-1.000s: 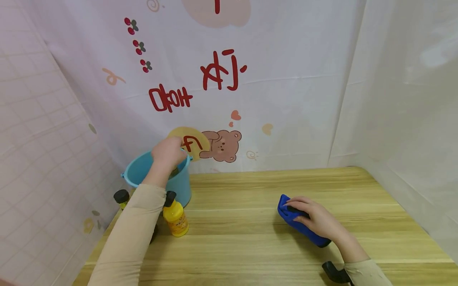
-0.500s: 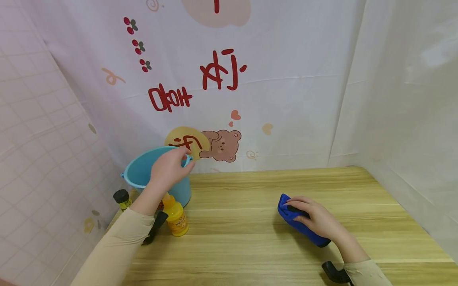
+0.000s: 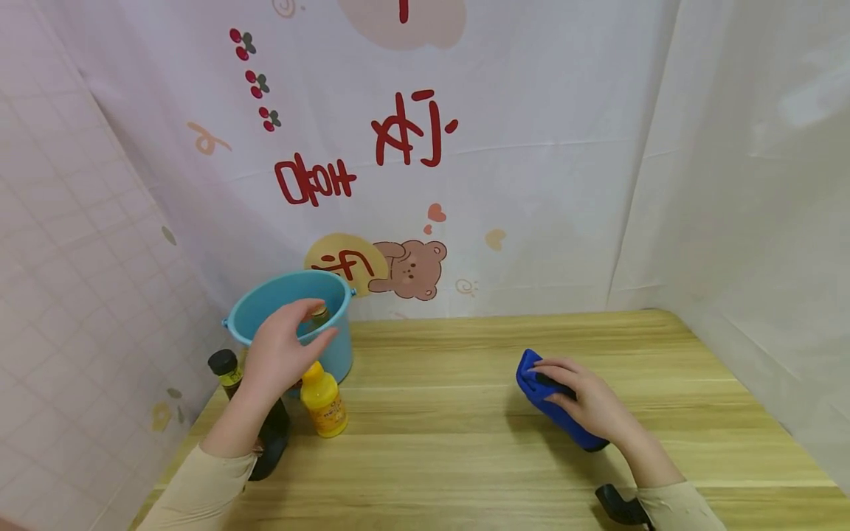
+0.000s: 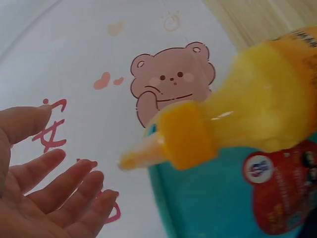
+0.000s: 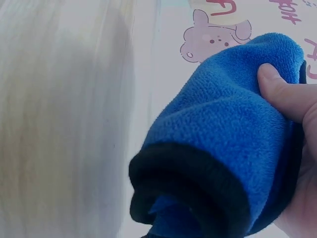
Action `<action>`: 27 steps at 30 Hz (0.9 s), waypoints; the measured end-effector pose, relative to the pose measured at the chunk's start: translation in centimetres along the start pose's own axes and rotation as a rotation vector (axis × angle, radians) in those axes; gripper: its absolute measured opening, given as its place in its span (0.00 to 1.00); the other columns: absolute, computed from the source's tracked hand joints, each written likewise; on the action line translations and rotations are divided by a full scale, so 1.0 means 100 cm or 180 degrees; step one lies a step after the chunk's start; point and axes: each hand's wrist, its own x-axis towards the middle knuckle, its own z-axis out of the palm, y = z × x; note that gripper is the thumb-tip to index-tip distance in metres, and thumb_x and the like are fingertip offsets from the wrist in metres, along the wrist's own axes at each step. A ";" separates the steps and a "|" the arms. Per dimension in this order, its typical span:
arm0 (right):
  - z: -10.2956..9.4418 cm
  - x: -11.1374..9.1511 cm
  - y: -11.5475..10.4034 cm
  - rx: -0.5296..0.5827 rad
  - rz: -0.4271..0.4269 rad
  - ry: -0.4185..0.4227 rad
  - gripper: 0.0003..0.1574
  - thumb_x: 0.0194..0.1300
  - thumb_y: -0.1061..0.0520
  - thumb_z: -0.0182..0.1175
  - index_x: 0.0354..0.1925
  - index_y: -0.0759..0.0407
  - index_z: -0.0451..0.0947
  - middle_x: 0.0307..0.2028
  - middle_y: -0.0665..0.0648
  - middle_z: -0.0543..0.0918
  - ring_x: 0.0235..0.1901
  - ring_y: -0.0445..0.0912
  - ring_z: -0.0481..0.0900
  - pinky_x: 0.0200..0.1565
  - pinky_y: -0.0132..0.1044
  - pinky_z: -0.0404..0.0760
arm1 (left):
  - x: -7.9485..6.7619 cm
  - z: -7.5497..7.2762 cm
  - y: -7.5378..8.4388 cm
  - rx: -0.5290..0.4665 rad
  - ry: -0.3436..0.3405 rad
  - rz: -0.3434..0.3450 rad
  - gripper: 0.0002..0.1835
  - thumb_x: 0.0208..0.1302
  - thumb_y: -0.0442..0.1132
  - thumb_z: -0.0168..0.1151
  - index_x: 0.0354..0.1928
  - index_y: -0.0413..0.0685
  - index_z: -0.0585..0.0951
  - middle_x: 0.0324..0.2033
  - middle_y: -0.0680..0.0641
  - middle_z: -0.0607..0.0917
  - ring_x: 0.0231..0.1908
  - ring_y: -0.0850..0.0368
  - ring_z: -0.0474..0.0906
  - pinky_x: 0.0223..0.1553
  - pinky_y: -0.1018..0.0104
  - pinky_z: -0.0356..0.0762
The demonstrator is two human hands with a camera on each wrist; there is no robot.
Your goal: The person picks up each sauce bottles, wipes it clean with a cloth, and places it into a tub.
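Note:
My left hand (image 3: 279, 350) hangs over the near side of the blue bucket (image 3: 340, 343), fingers and thumb spread apart with nothing between them. The capped neck of a bottle (image 3: 320, 316) shows inside the bucket, just past the fingertips. Below the hand stands a yellow squeeze bottle (image 3: 325, 405); the left wrist view has its orange nozzle cap (image 4: 185, 135) close up. My right hand (image 3: 594, 398) grips a folded blue cloth (image 3: 561, 414) with dark edging over the right part of the table. In the right wrist view the thumb presses on the cloth (image 5: 213, 119).
A dark bottle with a black cap (image 3: 224, 361) stands at the left, partly behind my left forearm. A red label (image 4: 282, 188) shows beside the yellow bottle. The wooden table (image 3: 451, 442) ends at a printed white curtain (image 3: 544, 221) at the back.
My left hand has drawn back from inside the bucket toward me and down to the left, its fingers coming apart. The right hand and the cloth have stayed almost in place.

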 end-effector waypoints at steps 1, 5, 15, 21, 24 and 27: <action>0.000 0.000 0.000 -0.0012 -0.0013 0.0037 0.37 0.47 0.72 0.74 0.57 0.60 0.79 0.54 0.59 0.79 0.52 0.57 0.79 0.46 0.47 0.81 | -0.003 0.001 -0.001 -0.0017 0.0049 0.0025 0.26 0.62 0.41 0.71 0.60 0.39 0.77 0.53 0.37 0.82 0.53 0.40 0.77 0.51 0.40 0.75; -0.004 0.001 -0.001 -0.0045 -0.0005 0.0149 0.38 0.47 0.73 0.73 0.58 0.60 0.79 0.54 0.59 0.78 0.51 0.57 0.79 0.50 0.35 0.79 | -0.015 0.006 -0.007 -0.0078 0.0215 0.0087 0.27 0.59 0.38 0.73 0.60 0.37 0.77 0.52 0.36 0.82 0.51 0.39 0.78 0.49 0.40 0.76; -0.007 0.000 -0.003 0.0002 0.0065 0.0208 0.37 0.48 0.72 0.73 0.58 0.58 0.79 0.55 0.59 0.78 0.52 0.56 0.79 0.56 0.19 0.67 | -0.039 0.030 -0.027 -0.0116 0.0244 -0.0180 0.34 0.56 0.37 0.75 0.63 0.35 0.73 0.52 0.34 0.81 0.51 0.37 0.78 0.46 0.41 0.79; -0.005 0.001 -0.004 0.0019 0.0061 0.0216 0.37 0.48 0.72 0.73 0.58 0.60 0.79 0.55 0.60 0.78 0.52 0.56 0.79 0.56 0.18 0.65 | -0.046 0.040 -0.033 -0.0271 0.0192 -0.0380 0.34 0.55 0.35 0.75 0.63 0.37 0.72 0.48 0.35 0.81 0.46 0.39 0.80 0.45 0.42 0.81; -0.003 0.002 -0.005 0.0045 0.0041 0.0196 0.36 0.49 0.72 0.73 0.58 0.60 0.78 0.55 0.60 0.78 0.53 0.57 0.78 0.57 0.18 0.65 | -0.048 0.044 -0.036 -0.0292 0.0151 -0.0456 0.33 0.55 0.34 0.75 0.62 0.36 0.72 0.50 0.34 0.81 0.48 0.37 0.80 0.47 0.41 0.79; -0.001 0.004 -0.005 0.0088 0.0013 0.0186 0.36 0.49 0.72 0.73 0.58 0.61 0.78 0.55 0.60 0.78 0.53 0.57 0.78 0.58 0.18 0.64 | -0.051 0.046 -0.039 -0.0285 0.0099 -0.0526 0.32 0.56 0.32 0.74 0.62 0.36 0.72 0.52 0.32 0.80 0.50 0.35 0.79 0.49 0.40 0.78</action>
